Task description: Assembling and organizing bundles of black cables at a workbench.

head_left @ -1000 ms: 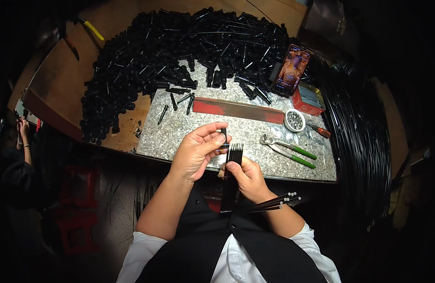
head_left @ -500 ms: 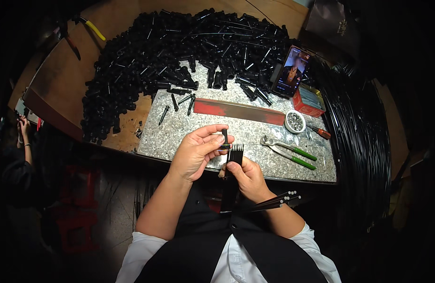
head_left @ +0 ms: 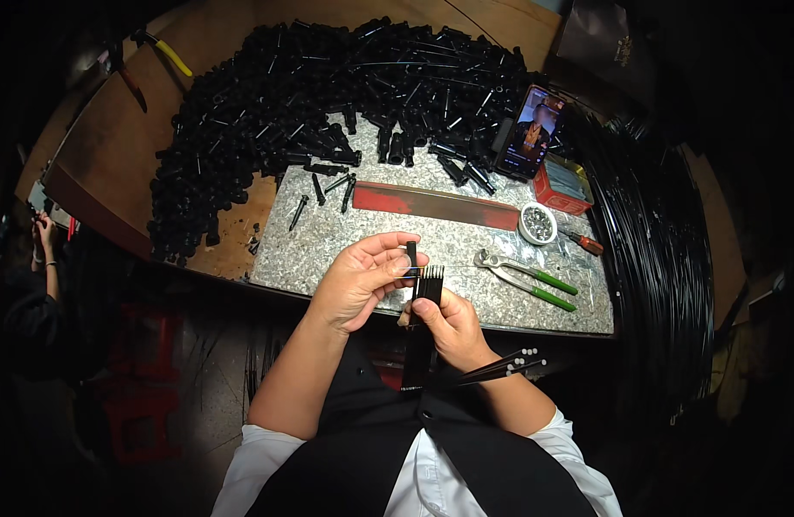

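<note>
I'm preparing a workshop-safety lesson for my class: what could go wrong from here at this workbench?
1. The right hand pinches a flat bundle of thin black strips with pale tips; if its thumb eased, some might slip out of line.
2. The left hand holds a small black cylindrical piece close beside those tips, so it could knock them askew.
3. The open, round white cup of small silvery pieces might spill if bumped.

Left hand pinches black piece; right hand, black bundle.
</note>
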### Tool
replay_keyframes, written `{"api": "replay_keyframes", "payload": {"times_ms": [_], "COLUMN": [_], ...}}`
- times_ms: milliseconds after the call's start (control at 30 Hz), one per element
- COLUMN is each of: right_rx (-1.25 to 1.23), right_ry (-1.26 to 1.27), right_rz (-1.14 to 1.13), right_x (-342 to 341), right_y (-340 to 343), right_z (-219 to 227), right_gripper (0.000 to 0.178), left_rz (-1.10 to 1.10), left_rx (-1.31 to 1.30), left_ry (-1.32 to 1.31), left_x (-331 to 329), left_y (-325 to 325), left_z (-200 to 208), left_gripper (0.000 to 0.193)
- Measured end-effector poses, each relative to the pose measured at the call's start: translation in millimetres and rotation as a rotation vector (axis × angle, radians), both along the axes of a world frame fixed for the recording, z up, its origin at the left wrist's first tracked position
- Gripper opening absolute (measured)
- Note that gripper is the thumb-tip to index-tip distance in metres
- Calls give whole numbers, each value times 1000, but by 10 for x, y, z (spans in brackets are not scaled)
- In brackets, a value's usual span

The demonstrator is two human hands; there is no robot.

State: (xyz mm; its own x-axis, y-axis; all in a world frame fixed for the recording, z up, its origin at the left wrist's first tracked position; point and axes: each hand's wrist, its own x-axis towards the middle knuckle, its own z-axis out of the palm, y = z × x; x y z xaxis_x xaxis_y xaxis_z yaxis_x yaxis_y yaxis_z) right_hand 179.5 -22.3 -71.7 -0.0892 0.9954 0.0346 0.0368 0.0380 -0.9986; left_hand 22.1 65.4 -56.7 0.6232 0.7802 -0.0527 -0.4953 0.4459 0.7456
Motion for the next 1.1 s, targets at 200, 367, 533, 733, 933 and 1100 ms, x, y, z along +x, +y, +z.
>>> {"api": "replay_keyframes", "payload": {"times_ms": [200, 367, 533, 733, 933, 1100], "right_rx": [30, 60, 14, 126, 196, 253], "right_ry": [-37, -72, -53, -46, -188, -243], "right_rz": [-3, -12, -14, -46, -79, -82], "right_x": [-23, -44, -25, -57, -61, -57], "right_y": [-5, -18, -12, -27, -68, -66], "right_z": [35, 120, 51, 67, 155, 170], "right_gripper": [22, 22, 21, 18, 16, 16], "left_rz": [-15, -46, -70, 151, 241, 241], "left_rx": [5, 30, 127, 288, 236, 227], "left_ry": [-74, -64, 30, 197, 157, 182], "left_x": [-40, -104, -129, -18, 43, 29], "left_y": [-2, -29, -114, -242, -319, -328], "left_z": [-134, -51, 2, 66, -29, -23], "left_gripper": [20, 22, 34, 33, 31, 31]}}
